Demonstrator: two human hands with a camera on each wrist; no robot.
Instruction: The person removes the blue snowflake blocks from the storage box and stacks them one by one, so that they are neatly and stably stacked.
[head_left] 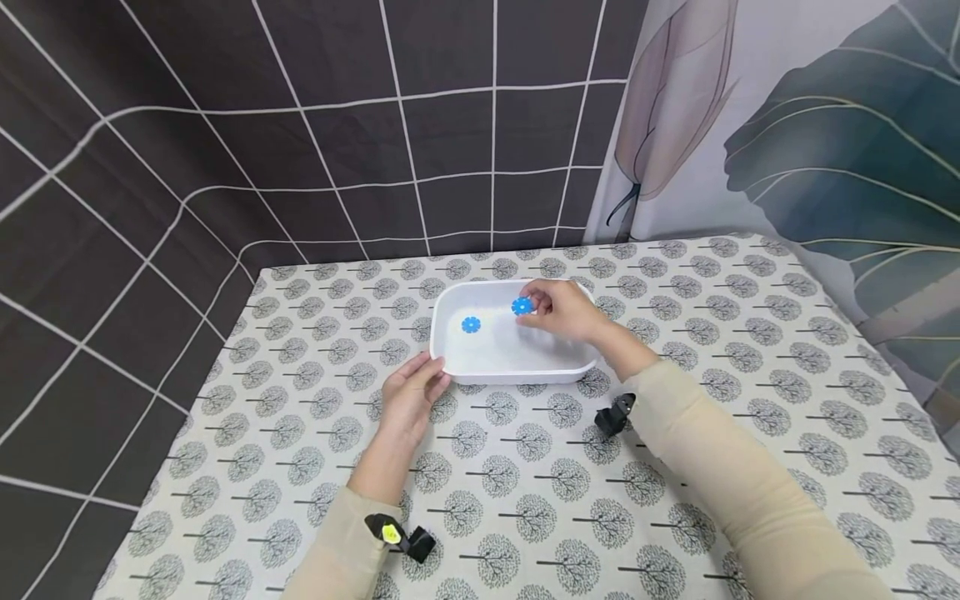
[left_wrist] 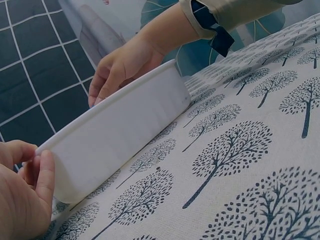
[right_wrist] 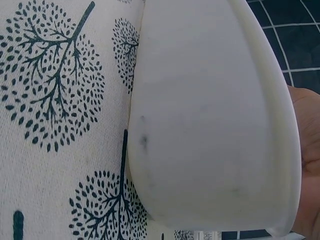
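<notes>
A white rectangular plastic basin (head_left: 517, 377) stands on the cloth. One blue snowflake-shaped disc (head_left: 471, 325) lies on its floor, toward the left. Above the right half of the basin, my right hand (head_left: 562, 310) pinches another blue snowflake-shaped disc (head_left: 522, 306) between thumb and fingers. My left hand (head_left: 411, 396) grips the basin's near left corner. In the left wrist view the fingers (left_wrist: 46, 175) of that hand lie at the rim. The basin's wall (right_wrist: 210, 120) hides most of the right hand (right_wrist: 307, 150) and its disc in the right wrist view.
A pale cloth printed with trees (head_left: 495, 479) covers the table. Behind it hangs a dark curtain with white grid lines (head_left: 345, 142), and a leaf-patterned curtain (head_left: 847, 167) hangs at the right. Black straps (head_left: 615, 415) sit at both sleeve cuffs.
</notes>
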